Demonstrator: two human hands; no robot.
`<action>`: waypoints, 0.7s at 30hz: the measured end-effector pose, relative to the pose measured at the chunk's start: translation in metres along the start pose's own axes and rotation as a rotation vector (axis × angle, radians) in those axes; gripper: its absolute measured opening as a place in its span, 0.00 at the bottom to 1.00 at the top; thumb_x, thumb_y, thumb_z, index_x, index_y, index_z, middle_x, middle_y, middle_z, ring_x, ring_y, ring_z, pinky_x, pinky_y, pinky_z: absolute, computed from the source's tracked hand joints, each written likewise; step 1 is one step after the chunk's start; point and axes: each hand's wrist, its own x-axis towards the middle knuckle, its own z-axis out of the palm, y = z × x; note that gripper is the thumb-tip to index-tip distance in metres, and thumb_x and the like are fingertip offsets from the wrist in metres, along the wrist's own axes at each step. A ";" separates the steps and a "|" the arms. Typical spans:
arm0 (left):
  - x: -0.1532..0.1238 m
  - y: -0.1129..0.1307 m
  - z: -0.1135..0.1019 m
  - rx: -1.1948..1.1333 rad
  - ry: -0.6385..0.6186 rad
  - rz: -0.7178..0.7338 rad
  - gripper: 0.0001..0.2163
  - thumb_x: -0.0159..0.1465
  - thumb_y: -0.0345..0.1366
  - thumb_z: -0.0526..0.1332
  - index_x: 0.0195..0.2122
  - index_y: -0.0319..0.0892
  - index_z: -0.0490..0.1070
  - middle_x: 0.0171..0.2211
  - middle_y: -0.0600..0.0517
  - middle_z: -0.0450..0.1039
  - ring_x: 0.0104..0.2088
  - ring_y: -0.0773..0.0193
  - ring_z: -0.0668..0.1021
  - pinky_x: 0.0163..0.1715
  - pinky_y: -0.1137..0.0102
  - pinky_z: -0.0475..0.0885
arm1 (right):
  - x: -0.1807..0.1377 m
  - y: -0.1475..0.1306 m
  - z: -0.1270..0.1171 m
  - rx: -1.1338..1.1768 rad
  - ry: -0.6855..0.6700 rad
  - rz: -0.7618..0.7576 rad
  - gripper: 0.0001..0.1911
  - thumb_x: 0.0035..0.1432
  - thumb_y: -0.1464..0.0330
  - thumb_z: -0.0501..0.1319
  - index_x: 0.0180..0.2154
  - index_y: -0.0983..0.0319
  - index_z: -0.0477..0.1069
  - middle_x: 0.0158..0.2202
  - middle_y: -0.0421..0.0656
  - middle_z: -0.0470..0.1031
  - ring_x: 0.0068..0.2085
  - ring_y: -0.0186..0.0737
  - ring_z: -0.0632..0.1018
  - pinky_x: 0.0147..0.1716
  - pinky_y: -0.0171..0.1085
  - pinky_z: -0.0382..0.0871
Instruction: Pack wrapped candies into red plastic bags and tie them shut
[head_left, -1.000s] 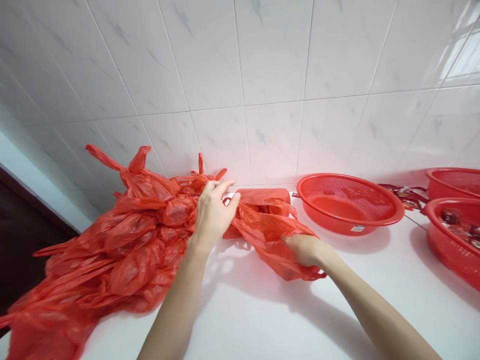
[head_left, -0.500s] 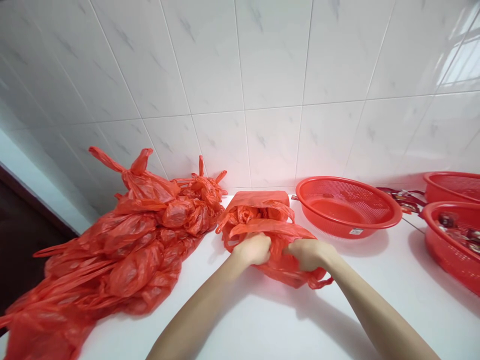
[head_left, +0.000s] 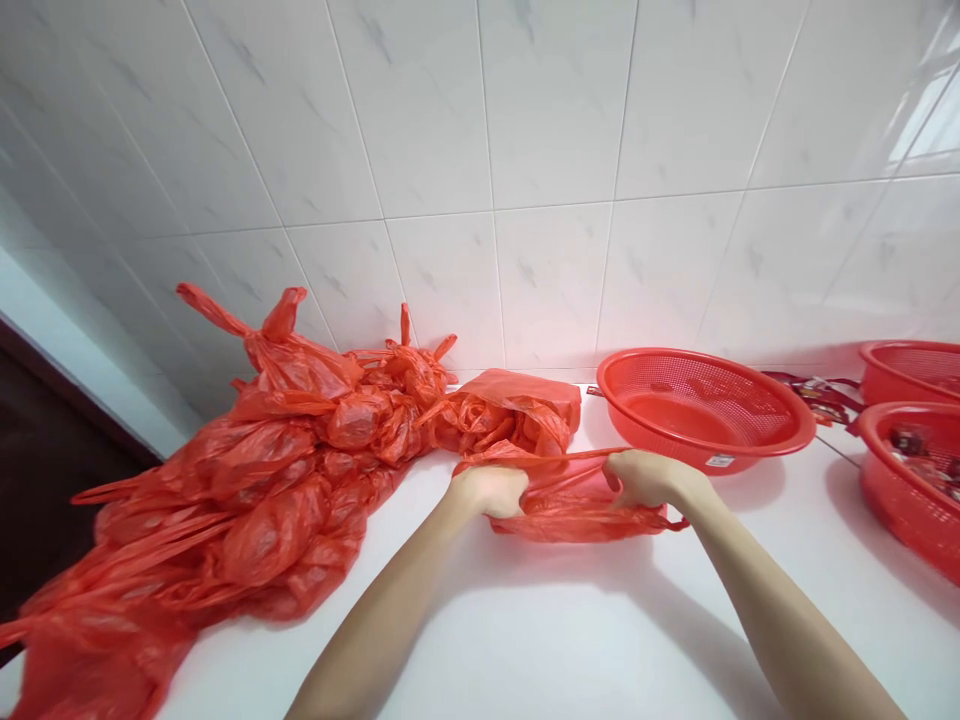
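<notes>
A thin red plastic bag (head_left: 574, 500) lies on the white counter (head_left: 540, 640) in front of me. My left hand (head_left: 487, 490) is closed on its left edge and my right hand (head_left: 649, 477) is closed on its right edge. The bag's mouth is stretched taut between the two fists. Just behind it sits a crumpled stack of more red bags (head_left: 517, 410) against the wall.
A big heap of knotted red bags (head_left: 247, 490) covers the counter's left side. A red mesh basket (head_left: 705, 410) stands right of the hands, holding nothing. Two more red baskets (head_left: 911, 470) with dark items sit at the far right. White tiled wall behind.
My left hand came off the knotted heap and took hold of the bag beside my right hand. Both hands then drew apart, stretching the bag open sideways.
</notes>
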 end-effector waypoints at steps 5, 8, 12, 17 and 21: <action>-0.024 0.020 0.001 -0.036 0.045 0.488 0.13 0.61 0.33 0.59 0.46 0.45 0.76 0.43 0.47 0.79 0.42 0.55 0.79 0.37 0.67 0.71 | 0.009 -0.003 0.008 -0.015 -0.062 -0.012 0.22 0.42 0.74 0.65 0.44 0.62 0.75 0.36 0.44 0.75 0.31 0.42 0.75 0.25 0.35 0.62; -0.042 0.032 0.001 -0.104 0.140 0.728 0.14 0.65 0.28 0.55 0.47 0.47 0.76 0.45 0.50 0.79 0.46 0.59 0.79 0.51 0.65 0.69 | 0.014 -0.008 0.012 -0.018 -0.070 -0.033 0.23 0.43 0.70 0.67 0.45 0.61 0.75 0.36 0.43 0.76 0.33 0.44 0.76 0.27 0.36 0.65; -0.041 0.031 0.003 0.083 0.385 0.531 0.16 0.63 0.22 0.54 0.39 0.47 0.79 0.40 0.50 0.80 0.59 0.52 0.71 0.65 0.49 0.55 | 0.018 -0.009 0.015 -0.037 -0.081 -0.049 0.21 0.43 0.72 0.66 0.44 0.62 0.76 0.36 0.44 0.76 0.35 0.44 0.76 0.28 0.35 0.65; -0.006 0.011 0.006 0.158 0.174 0.172 0.11 0.58 0.27 0.63 0.39 0.46 0.81 0.40 0.45 0.80 0.56 0.45 0.73 0.63 0.35 0.50 | 0.015 -0.001 0.017 -0.028 -0.078 -0.068 0.28 0.44 0.78 0.60 0.50 0.60 0.74 0.45 0.47 0.76 0.38 0.46 0.77 0.26 0.34 0.63; 0.013 0.002 0.010 0.189 0.041 -0.013 0.16 0.54 0.30 0.68 0.45 0.43 0.79 0.52 0.40 0.76 0.57 0.41 0.73 0.62 0.36 0.54 | 0.011 0.004 0.016 -0.015 -0.087 -0.092 0.34 0.44 0.81 0.56 0.54 0.58 0.73 0.48 0.48 0.77 0.40 0.47 0.79 0.23 0.33 0.61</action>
